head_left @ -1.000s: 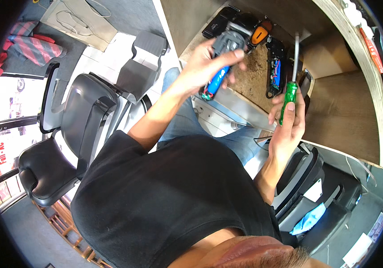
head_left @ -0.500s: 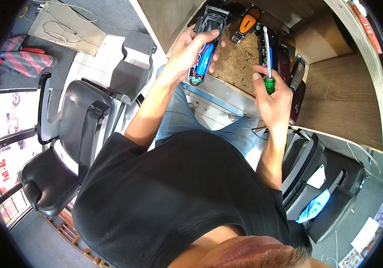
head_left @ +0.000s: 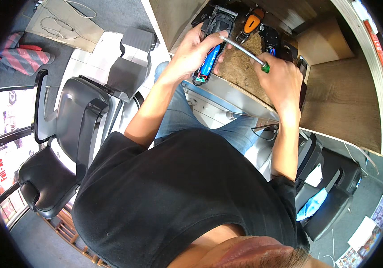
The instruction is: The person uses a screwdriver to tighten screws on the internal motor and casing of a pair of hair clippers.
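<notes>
My left hand (head_left: pixel 192 52) is closed around a black hair clipper (head_left: pixel 220 24) whose housing is opened up. A blue battery cell (head_left: pixel 209 61) and a bit of circuit board show in its lower half. My right hand (head_left: pixel 281 78) grips a screwdriver (head_left: pixel 243 50) by its green handle, most of which the fingers cover. The metal shaft slants up and left, and its tip is at the clipper's edge beside my left thumb; whether they touch I cannot tell.
On the brown board of the wooden cabinet (head_left: pixel 339 102) lie an orange and black clipper (head_left: pixel 250 24) and another opened black clipper (head_left: pixel 269 38). Black chairs (head_left: pixel 84 105) stand to the left, and a black seat (head_left: pixel 334 196) is at the right.
The screwdriver has swung from pointing away from me to pointing left, its tip now by the clipper. My right hand has turned over it. The clipper has shifted slightly right.
</notes>
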The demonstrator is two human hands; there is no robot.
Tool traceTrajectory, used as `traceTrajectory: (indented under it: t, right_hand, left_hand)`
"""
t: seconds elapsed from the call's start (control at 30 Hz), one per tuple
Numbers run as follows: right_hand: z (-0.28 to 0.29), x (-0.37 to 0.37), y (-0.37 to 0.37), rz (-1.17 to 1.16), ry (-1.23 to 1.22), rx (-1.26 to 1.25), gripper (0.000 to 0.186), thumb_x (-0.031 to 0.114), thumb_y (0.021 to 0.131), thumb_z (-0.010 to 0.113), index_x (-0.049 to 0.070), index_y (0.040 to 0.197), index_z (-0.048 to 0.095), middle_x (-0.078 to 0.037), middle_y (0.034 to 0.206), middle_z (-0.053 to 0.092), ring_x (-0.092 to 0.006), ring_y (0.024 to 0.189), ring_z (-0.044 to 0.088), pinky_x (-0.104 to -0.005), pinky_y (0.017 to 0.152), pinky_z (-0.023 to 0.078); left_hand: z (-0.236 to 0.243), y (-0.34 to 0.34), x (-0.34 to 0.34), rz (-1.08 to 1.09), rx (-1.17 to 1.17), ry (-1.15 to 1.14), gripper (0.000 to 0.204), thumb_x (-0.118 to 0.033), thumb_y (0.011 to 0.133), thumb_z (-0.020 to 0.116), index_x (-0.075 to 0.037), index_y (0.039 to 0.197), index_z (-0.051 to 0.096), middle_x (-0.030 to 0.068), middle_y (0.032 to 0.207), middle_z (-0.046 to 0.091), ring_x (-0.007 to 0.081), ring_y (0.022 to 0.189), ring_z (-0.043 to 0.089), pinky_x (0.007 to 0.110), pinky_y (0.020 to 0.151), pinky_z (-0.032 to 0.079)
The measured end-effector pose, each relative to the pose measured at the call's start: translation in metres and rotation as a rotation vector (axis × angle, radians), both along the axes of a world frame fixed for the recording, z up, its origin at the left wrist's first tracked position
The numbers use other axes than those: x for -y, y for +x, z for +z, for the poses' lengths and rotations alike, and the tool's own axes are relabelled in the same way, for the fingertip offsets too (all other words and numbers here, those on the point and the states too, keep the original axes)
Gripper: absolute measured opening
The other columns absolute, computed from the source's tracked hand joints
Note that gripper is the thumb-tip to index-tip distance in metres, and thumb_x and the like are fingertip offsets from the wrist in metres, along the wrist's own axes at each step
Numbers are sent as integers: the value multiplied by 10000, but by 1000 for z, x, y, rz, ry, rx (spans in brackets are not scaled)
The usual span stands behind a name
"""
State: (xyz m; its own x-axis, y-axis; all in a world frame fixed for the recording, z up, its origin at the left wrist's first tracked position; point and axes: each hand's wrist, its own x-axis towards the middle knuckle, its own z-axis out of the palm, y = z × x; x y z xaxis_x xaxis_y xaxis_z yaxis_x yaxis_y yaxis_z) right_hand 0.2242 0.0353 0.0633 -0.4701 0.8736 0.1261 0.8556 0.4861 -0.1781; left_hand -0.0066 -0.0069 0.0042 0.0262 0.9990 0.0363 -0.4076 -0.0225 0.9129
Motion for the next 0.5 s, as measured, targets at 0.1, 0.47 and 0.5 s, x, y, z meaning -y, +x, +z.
traceTrajectory:
  t: [0.1,0.47,0.5]
  right_hand:
    - [-6,-6,-2,88,57,-42,195,302,949,730,140,1021,812,-139,938,771,-387,866,749,-492,764,584]
    - [-6,-12,-4,152,108,25,183,263,948,746,86,965,790,-97,996,704,-379,860,727,-499,727,551]
    - [-7,-13,-4,160,103,25,181,257,948,744,82,962,786,-102,991,705,-380,862,728,-501,731,551]
  left_hand:
    - [6,2,2,36,-17,-34,305,-274,1053,700,-33,1154,543,83,757,663,168,511,642,329,477,577]
    - [7,6,4,83,-53,-38,313,-292,1075,668,-39,1209,541,86,737,632,161,532,626,319,472,556]
    - [7,6,4,95,-44,-47,310,-288,1075,668,-38,1208,541,87,733,631,161,533,625,321,472,556]
